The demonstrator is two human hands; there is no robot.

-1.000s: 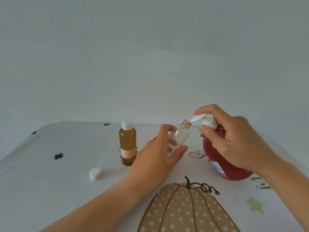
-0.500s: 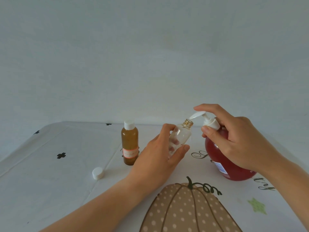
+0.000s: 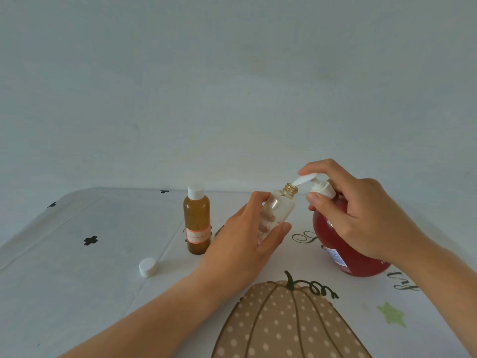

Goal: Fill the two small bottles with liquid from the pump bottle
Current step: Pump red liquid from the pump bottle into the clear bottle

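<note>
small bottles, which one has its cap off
The clear bottle gripped in the left hand; the amber bottle standing beside it wears its white cap.

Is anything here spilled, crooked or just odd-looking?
Nothing is spilled or damaged. The clear bottle is tilted, but only because the left hand holds its open neck to the spout of the pump bottle. A loose white cap lies on the tablecloth, left of the upright amber bottle; that looks deliberate.

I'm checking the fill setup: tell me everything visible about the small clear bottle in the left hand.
The small clear bottle looks like transparent plastic, with a threaded, amber-tinted neck and no cap. It seems empty. The left hand grips its body, tilting it right so its open mouth sits just under the pump bottle's white spout.
</note>
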